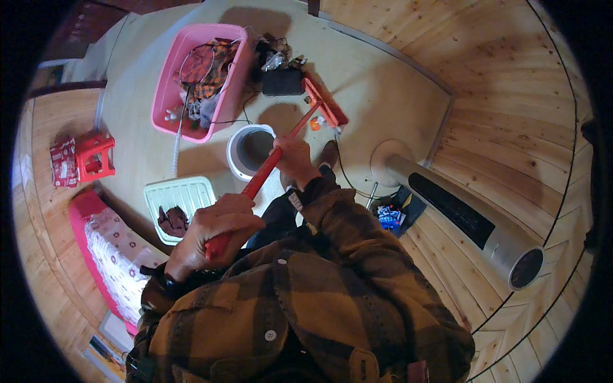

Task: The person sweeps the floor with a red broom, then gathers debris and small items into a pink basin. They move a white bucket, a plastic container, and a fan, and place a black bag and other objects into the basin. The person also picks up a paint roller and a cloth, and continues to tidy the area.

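Note:
Both my hands grip the long red handle of a broom (300,121). My left hand (217,226) is closed around the near end of the handle, close to my chest. My right hand (295,159) holds the handle farther down. The red broom head (325,102) rests on the pale floor beside small bits of litter and a black box (283,82). My plaid sleeves fill the lower part of the view.
A pink basket (167,89) of clothes stands at the upper left, a white bin (237,153) near the handle. A pale green tray (182,191) with dark cloth, a red stool (96,156), and a grey tower heater (472,220) by the wooden wall surround me.

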{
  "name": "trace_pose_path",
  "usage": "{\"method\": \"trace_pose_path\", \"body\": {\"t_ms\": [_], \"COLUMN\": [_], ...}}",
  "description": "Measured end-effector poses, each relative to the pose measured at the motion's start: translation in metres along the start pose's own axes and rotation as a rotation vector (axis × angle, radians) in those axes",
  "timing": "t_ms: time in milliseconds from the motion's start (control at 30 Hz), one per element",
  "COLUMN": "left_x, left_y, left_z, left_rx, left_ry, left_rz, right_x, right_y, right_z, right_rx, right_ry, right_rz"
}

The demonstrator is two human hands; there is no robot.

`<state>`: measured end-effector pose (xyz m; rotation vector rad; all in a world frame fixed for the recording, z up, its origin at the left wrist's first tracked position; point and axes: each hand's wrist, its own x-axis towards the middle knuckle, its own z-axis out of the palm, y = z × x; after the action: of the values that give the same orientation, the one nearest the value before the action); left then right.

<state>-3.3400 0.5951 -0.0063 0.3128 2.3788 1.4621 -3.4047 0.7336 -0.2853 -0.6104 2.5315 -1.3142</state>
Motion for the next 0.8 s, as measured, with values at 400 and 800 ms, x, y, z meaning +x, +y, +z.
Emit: {"method": "trace_pose_path", "body": {"t_ms": [400, 800], "left_x": [-0.081, -0.079], "left_y": [0.045, -0.007], "left_z": [-0.02, -0.038], "left_rx": [0.003, -0.156], "left_ry": [0.155, 0.323], "left_rz": [0.022, 0.271], "right_x": [-0.053, 0.029], "right_y": [-0.101, -0.092], "right_z": [0.02, -0.023], "right_rx": [0.053, -0.344], "right_ry": [-0.319, -0.127], "right_rz": [-0.159, -0.254]}}
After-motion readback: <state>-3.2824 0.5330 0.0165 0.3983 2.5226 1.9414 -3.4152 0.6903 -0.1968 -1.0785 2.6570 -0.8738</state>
